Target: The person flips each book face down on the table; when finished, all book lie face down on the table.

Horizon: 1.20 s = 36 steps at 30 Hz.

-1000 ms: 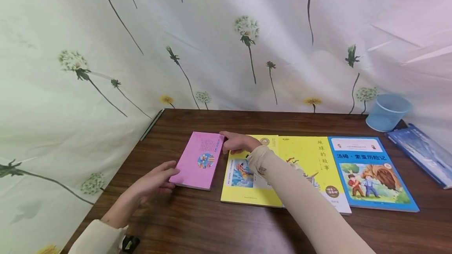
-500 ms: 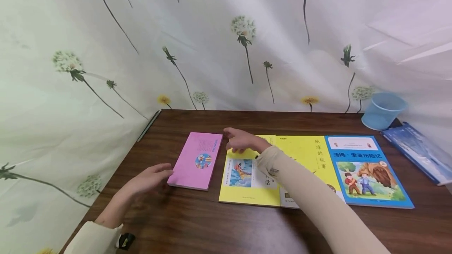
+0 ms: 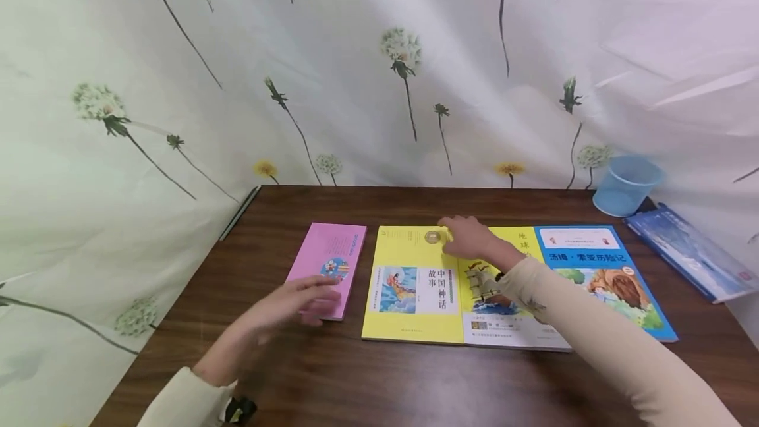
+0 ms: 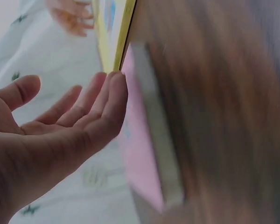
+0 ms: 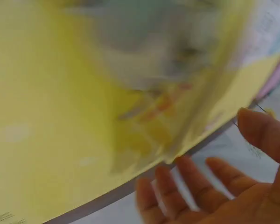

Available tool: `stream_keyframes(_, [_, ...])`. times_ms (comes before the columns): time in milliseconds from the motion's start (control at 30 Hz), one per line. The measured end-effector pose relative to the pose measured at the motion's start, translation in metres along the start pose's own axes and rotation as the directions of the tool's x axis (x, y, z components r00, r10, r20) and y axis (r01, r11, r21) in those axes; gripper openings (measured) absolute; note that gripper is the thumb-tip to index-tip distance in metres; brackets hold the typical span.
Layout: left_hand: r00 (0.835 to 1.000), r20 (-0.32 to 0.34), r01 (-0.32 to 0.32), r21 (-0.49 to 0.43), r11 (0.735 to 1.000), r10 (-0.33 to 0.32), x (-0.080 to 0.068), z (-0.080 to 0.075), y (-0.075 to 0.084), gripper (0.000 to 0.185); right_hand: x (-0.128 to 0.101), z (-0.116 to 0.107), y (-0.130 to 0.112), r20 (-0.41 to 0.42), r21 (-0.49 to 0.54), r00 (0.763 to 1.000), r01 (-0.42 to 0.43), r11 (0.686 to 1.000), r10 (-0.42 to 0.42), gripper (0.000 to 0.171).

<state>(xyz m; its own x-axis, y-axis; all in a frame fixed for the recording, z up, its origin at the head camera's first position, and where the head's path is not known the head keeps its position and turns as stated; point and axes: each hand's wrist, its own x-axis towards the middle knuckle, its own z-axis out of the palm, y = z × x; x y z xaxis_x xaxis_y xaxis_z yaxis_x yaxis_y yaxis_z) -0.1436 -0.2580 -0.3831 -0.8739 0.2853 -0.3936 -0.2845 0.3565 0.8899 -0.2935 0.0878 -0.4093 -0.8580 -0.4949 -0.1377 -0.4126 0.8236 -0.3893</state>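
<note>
A pink book (image 3: 329, 262) lies flat at the left end of a row of books on the brown table (image 3: 379, 381). My left hand (image 3: 299, 300) hovers over or rests on its near end with straight fingers; in the left wrist view the fingertips (image 4: 113, 95) lie against the pink book's (image 4: 142, 163) edge. Beside it lies a yellow book (image 3: 409, 282), then a second yellow book (image 3: 516, 312) partly under my right sleeve. My right hand (image 3: 468, 236) is spread above the far edge of the two yellow books and holds nothing. The right wrist view shows open fingers (image 5: 177, 191) near a blurred yellow cover (image 5: 84, 116).
A blue picture book (image 3: 611, 275) ends the row on the right. Further right lie a pale blue plastic cup (image 3: 625, 184) and another blue book (image 3: 688, 252) at the table's edge. A thin pen (image 3: 238, 213) lies along the left edge. Flowered cloth hangs behind and to the left.
My right hand left the pink book's far corner and moved right, over the yellow books. My left hand slid forward to the pink book's near end.
</note>
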Motion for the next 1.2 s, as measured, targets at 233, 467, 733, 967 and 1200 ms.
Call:
stream_keyframes(233, [0.994,0.046,0.102,-0.093,0.990,-0.098,0.006,0.046,-0.004,0.062,-0.016,0.011,0.020,-0.032,-0.110,0.999,-0.003,0.994,-0.001,0.068])
stream_keyframes(467, [0.994,-0.005,0.109,-0.138,0.984,-0.111,0.002,0.066,-0.004,0.067,-0.017,0.014,0.025,0.056,0.046,0.998,-0.002,0.999,-0.001,0.070])
stream_keyframes(733, [0.993,0.008,0.119,-0.143,0.983,-0.119,-0.001,0.068,-0.005,0.068,-0.012,0.015,0.027,0.075,0.148,0.997,0.007,0.989,-0.018,0.073])
stream_keyframes(967, [0.989,-0.008,0.147,-0.167,0.975,-0.150,-0.002,0.067,-0.012,0.065,-0.007,0.021,0.026,0.095,0.182,0.995,-0.014,0.983,-0.003,0.071])
stream_keyframes(1200, [0.990,0.038,0.141,-0.197,0.970,-0.136,-0.004,0.067,-0.012,0.066,-0.008,0.016,0.027,0.112,0.196,0.994,-0.041,0.980,0.020,0.072])
